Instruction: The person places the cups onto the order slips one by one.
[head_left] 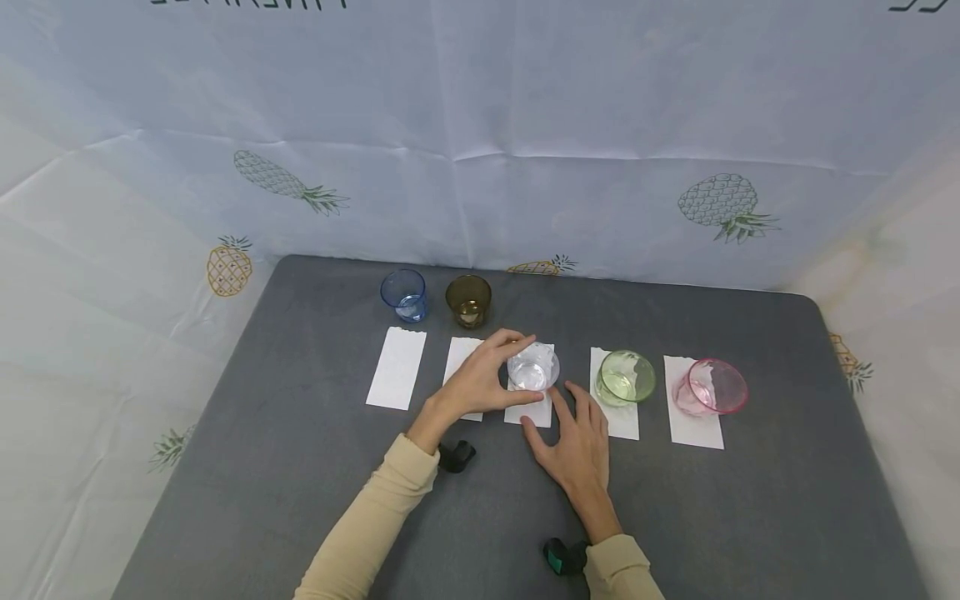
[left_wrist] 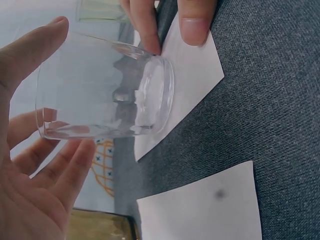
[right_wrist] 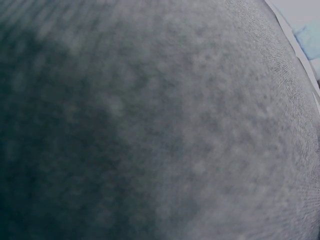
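Note:
A clear glass [head_left: 533,367] stands over the middle white paper slip [head_left: 528,417]. My left hand [head_left: 480,377] grips it, the thumb [left_wrist: 37,47] on one side and the fingers on the other, as the left wrist view shows. To its right my right hand [head_left: 576,437] lies low with fingers spread; one fingertip [left_wrist: 152,42] is right at the base of the glass and the thumb [left_wrist: 195,30] rests over the paper. The right wrist view shows mostly blurred grey cloth [right_wrist: 200,125], with this hand out of sight.
A green glass [head_left: 625,379] and a pink glass [head_left: 712,387] sit on slips to the right. Behind the left slips are a blue glass [head_left: 405,296] and a brown glass [head_left: 468,302]. One bare slip [head_left: 396,368] lies far left. A pineapple-print curtain [head_left: 480,108] hangs behind the table.

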